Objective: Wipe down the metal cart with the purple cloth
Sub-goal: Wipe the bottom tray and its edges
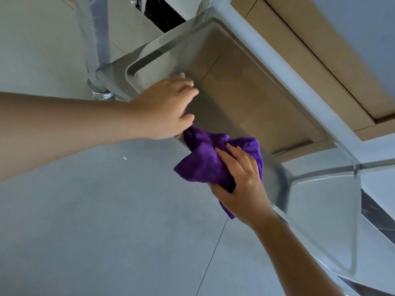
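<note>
Purple cloth (210, 161) is bunched under my right hand (245, 184), my thumb curled beneath it and my fingers spread over the top, so this grip is closed round the fabric. The cloth is pressed against the near rim of the metal cart (213, 24), about midway along that edge, with one fold spilling over into the tray and a loose tail hanging below my wrist outside the rim

My left hand (165, 107) rests further along the same near edge, close to the cart's left corner. Its fingers are loosely extended and lie over the rim onto the inside of the tray; this grip is relaxed and holds nothing. The thumb sits just beside the upper fold of the cloth, and I cannot tell whether the two touch

Inside the rim the tray floor (245, 92) is a dull, brownish reflective sheet with rounded corners. At the left corner a shiny upright post (97, 48) rises from the frame, with a round fitting at its base. Beyond the far edge runs a tan panel (320, 67). Under the cart lies a pale grey tiled floor (106, 210)
</note>
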`<state>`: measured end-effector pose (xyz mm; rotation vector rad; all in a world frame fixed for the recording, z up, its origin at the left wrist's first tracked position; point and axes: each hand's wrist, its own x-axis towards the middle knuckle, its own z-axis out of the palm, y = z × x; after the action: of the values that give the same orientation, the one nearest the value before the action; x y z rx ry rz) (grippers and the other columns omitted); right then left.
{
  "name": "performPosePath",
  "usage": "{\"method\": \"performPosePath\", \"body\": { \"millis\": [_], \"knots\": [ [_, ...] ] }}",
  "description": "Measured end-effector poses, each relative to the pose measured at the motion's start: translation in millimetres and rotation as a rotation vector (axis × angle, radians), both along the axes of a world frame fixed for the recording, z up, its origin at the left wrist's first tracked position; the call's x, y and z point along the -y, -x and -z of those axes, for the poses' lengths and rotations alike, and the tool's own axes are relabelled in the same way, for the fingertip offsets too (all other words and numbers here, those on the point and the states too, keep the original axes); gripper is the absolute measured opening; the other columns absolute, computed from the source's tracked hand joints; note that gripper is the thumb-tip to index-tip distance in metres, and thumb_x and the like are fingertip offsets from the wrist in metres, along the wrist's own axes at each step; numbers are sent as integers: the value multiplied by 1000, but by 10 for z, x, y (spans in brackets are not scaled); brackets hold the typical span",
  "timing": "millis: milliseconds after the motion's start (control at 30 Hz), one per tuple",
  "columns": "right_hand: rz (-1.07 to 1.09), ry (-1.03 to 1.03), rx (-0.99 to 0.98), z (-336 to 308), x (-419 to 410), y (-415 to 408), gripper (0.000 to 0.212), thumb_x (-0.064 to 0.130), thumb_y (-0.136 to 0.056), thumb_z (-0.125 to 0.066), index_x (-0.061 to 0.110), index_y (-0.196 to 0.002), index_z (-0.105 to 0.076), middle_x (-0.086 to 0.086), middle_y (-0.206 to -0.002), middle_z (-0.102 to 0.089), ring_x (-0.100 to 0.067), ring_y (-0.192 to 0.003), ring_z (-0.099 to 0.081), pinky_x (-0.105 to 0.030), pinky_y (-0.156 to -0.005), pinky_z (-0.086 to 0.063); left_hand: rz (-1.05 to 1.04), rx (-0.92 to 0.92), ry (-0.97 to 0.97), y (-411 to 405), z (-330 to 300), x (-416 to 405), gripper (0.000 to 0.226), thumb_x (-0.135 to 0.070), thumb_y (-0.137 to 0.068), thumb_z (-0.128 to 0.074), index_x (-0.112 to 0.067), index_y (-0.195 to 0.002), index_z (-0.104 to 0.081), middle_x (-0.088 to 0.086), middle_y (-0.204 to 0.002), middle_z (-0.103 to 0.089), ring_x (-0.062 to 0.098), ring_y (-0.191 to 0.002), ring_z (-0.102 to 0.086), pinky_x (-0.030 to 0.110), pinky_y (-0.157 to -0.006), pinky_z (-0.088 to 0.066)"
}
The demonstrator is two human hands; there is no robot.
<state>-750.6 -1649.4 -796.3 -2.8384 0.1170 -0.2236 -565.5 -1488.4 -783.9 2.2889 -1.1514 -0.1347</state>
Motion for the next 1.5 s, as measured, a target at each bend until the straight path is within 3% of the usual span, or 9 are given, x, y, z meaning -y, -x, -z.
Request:
{"method": "performPosePath", "body": {
  "millis": [100, 200, 267, 367, 467, 800, 1000, 1233, 1500],
  "knots": [
    [151, -89, -71, -19, 153, -19, 58, 57, -82, -50, 24, -129, -56, -4, -138, -50, -30, -130, -41, -56, -105, -32, 150, 53, -36, 291, -58, 343, 52, -29, -90, -30, 1, -130, -47, 17, -140, -43, 30, -138, -27, 37, -111, -21],
    [211, -79, -27, 44, 306, -282, 59, 51, -80, -45, 15, -125, -59, -8, -135, -53, -34, -128, -43, -57, -103, -32, 155, 104, -13, 484, -3, 679, 70, -33, -81, -11, 5, -123, -51, 23, -131, -51, 37, -131, -39, 42, -106, -32],
    [277, -70, 6, 82, 460, -481, 65, 51, -77, -39, 12, -125, -60, -10, -134, -55, -35, -127, -44, -56, -103, -32, 82, 63, -36, 485, 37, 834, 73, -40, -85, -7, 2, -136, -38, 20, -143, -38, 32, -138, -28, 38, -112, -21],
    [385, -79, -16, 70, 716, -780, 79, 57, -67, -28, 18, -131, -55, -4, -139, -50, -28, -131, -39, -49, -108, -27, 33, 71, -81, 469, 62, 939, 71, -46, -92, -12, -1, -146, -19, 16, -154, -19, 26, -144, -12, 34, -115, -8],
    [429, -69, -24, 51, 954, -1039, 62, 51, -79, -42, 22, -133, -52, -1, -139, -48, -25, -130, -38, -46, -109, -27, 44, 87, -156, 498, 180, 911, 62, -38, -97, -17, -6, -149, -5, 9, -157, -5, 21, -145, 2, 32, -116, 1],
    [810, -67, -63, -15, 1322, -1373, 44, 42, -92, -43, 28, -133, -47, -3, -139, -42, -30, -130, -33, -48, -110, -23, 14, 30, -184, 529, 152, 916, 57, -29, -99, -25, -7, -149, -10, 6, -157, -8, 19, -145, 0, 31, -116, -1],
    [649, -100, -53, -67, 845, -629, 36, 32, -88, -52, 16, -119, -55, -5, -132, -48, -29, -125, -36, -40, -108, -24, 31, 58, -81, 540, 166, 885, 56, -29, -92, -23, -1, -139, -34, 17, -147, -34, 30, -141, -23, 40, -114, -16],
    [378, -72, 1, -13, 169, 223, 50, 47, -75, -47, 13, -105, -66, -4, -128, -58, -32, -121, -47, -48, -103, -31, 35, 12, -149, 505, 161, 891, 53, -18, -92, -36, -6, -144, -29, 10, -155, -17, 23, -144, -9, 35, -115, -5],
    [56, 348, 202, 191, -28, 299, 47, 37, -81, -56, 24, -124, -45, -8, -126, -44, -35, -112, -51, -54, -87, -47, 39, 9, -107, 414, 179, 777, 48, -20, -94, -34, -6, -140, -36, 10, -153, -24, 23, -143, -15, 34, -114, -9]
  ]
}}
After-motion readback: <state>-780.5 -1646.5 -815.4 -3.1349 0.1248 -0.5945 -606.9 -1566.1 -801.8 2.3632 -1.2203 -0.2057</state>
